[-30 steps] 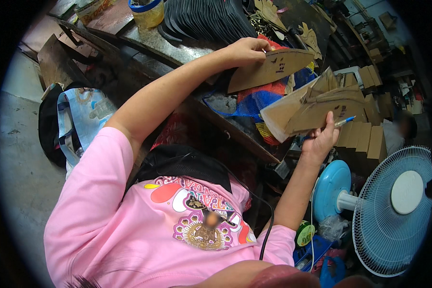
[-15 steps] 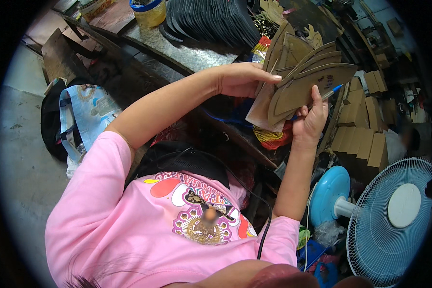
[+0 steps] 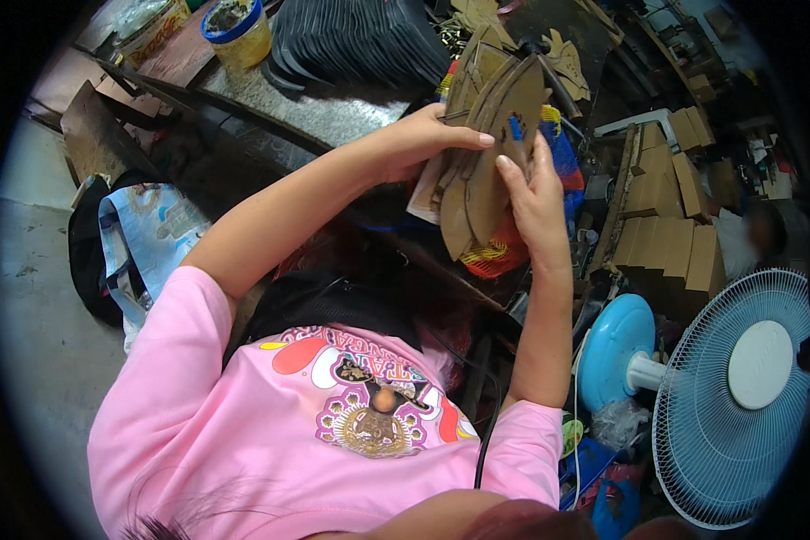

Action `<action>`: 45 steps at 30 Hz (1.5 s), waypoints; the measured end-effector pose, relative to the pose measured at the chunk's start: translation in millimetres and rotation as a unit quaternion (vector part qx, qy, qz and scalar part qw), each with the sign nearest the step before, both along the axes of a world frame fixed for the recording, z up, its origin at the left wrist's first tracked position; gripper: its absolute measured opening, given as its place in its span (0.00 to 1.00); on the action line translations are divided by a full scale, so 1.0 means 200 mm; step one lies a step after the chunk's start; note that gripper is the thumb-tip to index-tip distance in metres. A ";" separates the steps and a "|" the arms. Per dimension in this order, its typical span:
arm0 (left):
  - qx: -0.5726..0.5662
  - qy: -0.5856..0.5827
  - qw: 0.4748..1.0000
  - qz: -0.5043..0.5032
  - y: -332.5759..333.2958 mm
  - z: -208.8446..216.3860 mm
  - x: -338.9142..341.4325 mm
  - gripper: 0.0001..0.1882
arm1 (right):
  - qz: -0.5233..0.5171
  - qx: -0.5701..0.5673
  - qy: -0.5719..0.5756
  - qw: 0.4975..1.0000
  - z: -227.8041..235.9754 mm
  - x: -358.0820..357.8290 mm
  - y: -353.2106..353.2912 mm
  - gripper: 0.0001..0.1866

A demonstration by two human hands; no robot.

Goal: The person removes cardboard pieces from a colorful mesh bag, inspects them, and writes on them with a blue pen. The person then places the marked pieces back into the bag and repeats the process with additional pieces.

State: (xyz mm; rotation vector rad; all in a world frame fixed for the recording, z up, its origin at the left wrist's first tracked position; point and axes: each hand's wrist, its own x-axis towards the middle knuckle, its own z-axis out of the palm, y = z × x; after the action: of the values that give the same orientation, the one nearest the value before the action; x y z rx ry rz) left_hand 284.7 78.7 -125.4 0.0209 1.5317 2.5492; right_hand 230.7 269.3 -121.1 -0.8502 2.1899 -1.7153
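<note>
Brown and pink, with blue scattered around us.
We see brown cut pieces point(image 3: 484, 193) with dark edges, a blue pen cap point(image 3: 516, 128), a pink shirt point(image 3: 243, 450) with a multicoloured print point(image 3: 373, 427), netting point(image 3: 508, 252) in red, blue and yellow, black sheets point(image 3: 351, 45), a yellowish tub point(image 3: 248, 49) with a blue rim, and a white-hubbed fan point(image 3: 760, 364).

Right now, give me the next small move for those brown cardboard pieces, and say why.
I'd suggest squaring up the brown, curved, flat cardboard pieces: their edges fan out unevenly, and with the left hand and right hand holding opposite sides, a light inward press should probably align them.
</note>
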 end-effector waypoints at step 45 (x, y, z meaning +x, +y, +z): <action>0.058 -0.019 0.997 0.041 -0.22 -0.02 -0.15 0.24 | -0.032 0.138 0.545 0.827 0.08 -0.03 -0.24 0.15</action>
State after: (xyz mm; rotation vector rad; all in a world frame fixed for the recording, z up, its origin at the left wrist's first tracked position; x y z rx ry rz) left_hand 253.8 35.3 -130.2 -0.0770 1.3978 2.6836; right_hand 224.3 220.4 -106.1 -2.0233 3.0073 -0.8841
